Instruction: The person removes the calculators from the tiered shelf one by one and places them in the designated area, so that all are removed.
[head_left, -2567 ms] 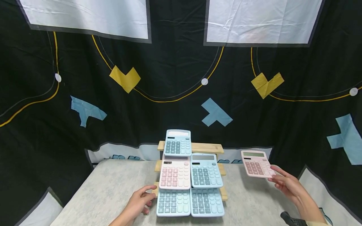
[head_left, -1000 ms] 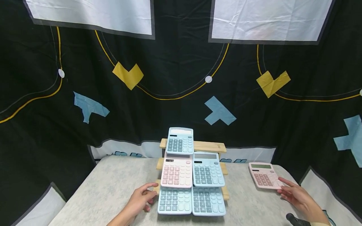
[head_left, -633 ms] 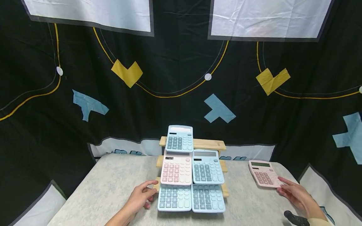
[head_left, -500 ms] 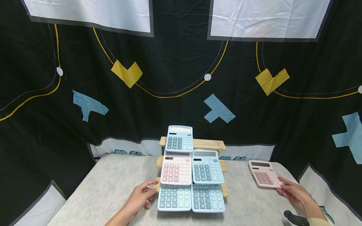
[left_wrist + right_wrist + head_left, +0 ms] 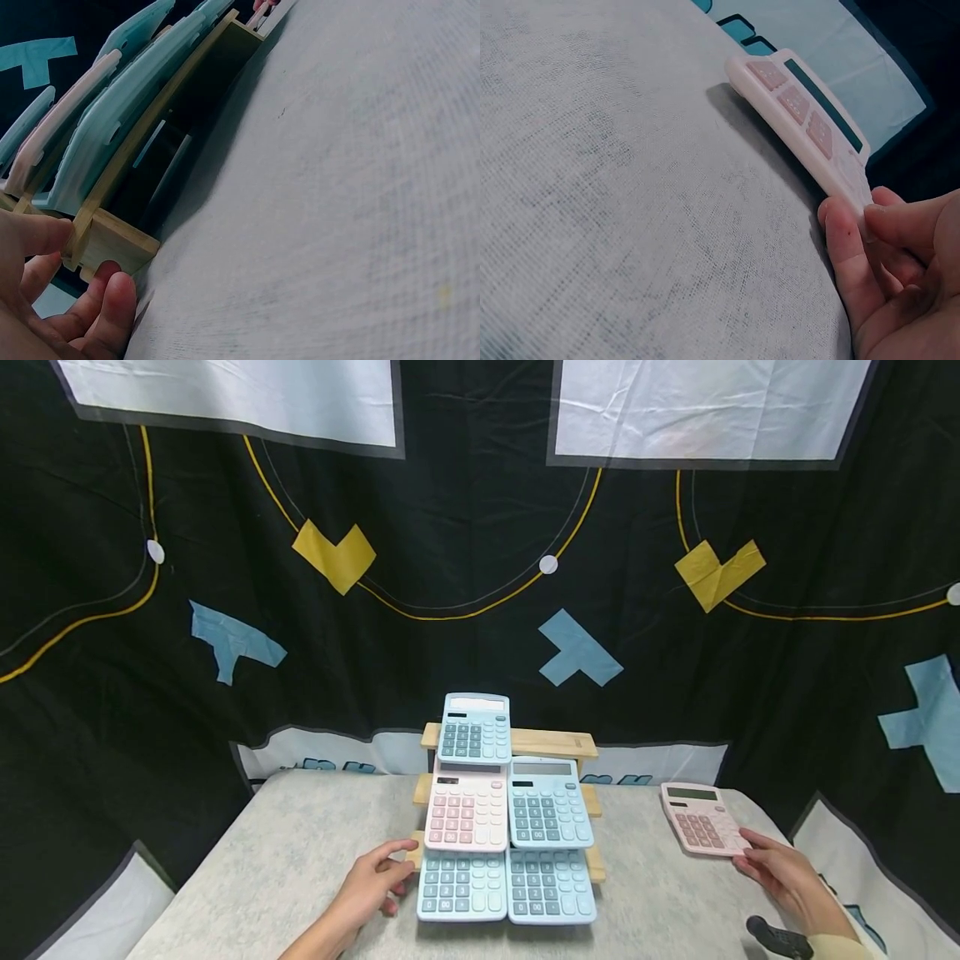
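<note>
A tiered wooden rack [image 5: 551,743] stands mid-table. On its top tier sits a blue calculator [image 5: 475,728]; below are a pink calculator [image 5: 467,810] and a blue calculator [image 5: 551,803]. Two more blue calculators, one on the left [image 5: 462,887] and one on the right [image 5: 551,887], fill the bottom tier, their upper parts hidden. My left hand [image 5: 375,883] pinches the rack's lower left end [image 5: 124,244] between thumb and fingers. At the table's right side, my right hand [image 5: 783,872] pinches the lower right corner of another pink calculator [image 5: 810,127], tilted low over the tabletop.
The grey cloth-covered table [image 5: 300,835] extends to both sides of the rack. Behind it hangs a black printed curtain [image 5: 420,668]. A dark strap [image 5: 780,937] circles my right wrist.
My right hand has lowered the pink calculator toward the table's right side and has held it nearly still there lately. My left hand stays at the rack. The head view has shifted slightly.
</note>
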Available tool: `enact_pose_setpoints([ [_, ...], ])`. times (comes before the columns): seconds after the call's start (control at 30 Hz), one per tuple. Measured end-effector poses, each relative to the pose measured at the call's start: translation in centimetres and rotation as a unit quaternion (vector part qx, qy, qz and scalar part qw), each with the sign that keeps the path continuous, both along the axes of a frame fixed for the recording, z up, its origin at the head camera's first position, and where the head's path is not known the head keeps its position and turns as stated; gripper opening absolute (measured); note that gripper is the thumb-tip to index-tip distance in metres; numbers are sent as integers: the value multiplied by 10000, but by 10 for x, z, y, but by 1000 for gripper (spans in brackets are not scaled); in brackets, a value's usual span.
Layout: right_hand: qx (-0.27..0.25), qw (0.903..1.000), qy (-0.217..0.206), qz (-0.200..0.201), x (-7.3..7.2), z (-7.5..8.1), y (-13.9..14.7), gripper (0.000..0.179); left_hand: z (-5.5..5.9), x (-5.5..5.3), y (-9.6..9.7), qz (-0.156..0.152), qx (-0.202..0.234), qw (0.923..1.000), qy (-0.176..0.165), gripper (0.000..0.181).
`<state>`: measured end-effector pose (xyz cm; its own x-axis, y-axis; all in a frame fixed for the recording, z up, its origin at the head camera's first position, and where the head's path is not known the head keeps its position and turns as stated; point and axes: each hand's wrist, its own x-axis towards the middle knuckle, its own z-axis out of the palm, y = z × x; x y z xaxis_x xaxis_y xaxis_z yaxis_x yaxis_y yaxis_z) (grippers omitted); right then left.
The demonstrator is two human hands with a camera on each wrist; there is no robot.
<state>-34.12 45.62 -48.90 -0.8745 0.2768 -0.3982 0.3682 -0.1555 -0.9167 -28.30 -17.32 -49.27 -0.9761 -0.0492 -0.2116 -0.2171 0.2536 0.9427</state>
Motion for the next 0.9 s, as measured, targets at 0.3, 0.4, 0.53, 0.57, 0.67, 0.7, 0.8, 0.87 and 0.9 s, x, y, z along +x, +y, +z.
enact_pose_setpoints([
  [0.3,684,9967,29,-447,-3,-3,-8,62,0,1,1,10,44,10000,67,42],
  [0.4,695,9962,94,-518,-3,-4,-10,62,1,2,1,14,36,10000,70,42],
  [0.53,697,9958,124,-586,-4,-7,-8,63,0,2,1,3,23,10000,68,43],
  [0.57,692,9956,120,-621,-5,-7,-7,63,0,2,1,3,18,10000,68,43],
  [0.67,693,9952,143,-680,-6,-9,-6,63,0,1,1,0,14,10000,72,43],
  [0.7,705,9950,136,-701,-7,-10,-5,62,-1,1,1,-2,15,10000,76,43],
  [0.8,765,9946,139,-681,-7,-10,-5,61,0,1,1,0,8,10000,78,42],
  [0.87,807,9944,112,-674,-7,-10,-5,60,0,1,1,9,1,10000,86,42],
  [0.9,841,9941,85,-676,-7,-11,-5,59,0,2,1,10,9,10000,90,42],
])
